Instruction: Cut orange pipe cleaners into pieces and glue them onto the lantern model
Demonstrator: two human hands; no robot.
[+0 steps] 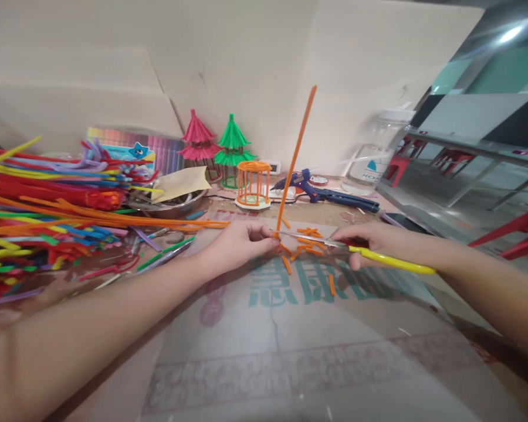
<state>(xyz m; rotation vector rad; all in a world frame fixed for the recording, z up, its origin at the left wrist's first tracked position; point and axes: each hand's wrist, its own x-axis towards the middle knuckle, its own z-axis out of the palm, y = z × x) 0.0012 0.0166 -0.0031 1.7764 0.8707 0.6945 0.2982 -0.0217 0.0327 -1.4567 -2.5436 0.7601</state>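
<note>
My left hand (pixel 246 241) pinches the lower end of an orange pipe cleaner (pixel 297 155), which stands up tall and leans slightly right. In my right hand (pixel 369 239) is a pair of scissors with yellow handles (pixel 391 259). Their blades reach left to the pipe cleaner, right by my left fingertips; whether they are closed on it I cannot tell. Short cut orange pieces (pixel 310 240) lie scattered under and around the blades. Just behind stands a small orange round cage-like frame (pixel 254 186) on a pale base.
Bundles of coloured pipe cleaners (pixel 53 193) fill the left side. Behind are a metal bowl (pixel 187 205), a pink tiered tower (pixel 198 140) and a green one (pixel 233 146). A blue glue gun (pixel 305 184), a dark blue tool (pixel 349 199) and a water jug (pixel 374 155) stand or lie back right.
</note>
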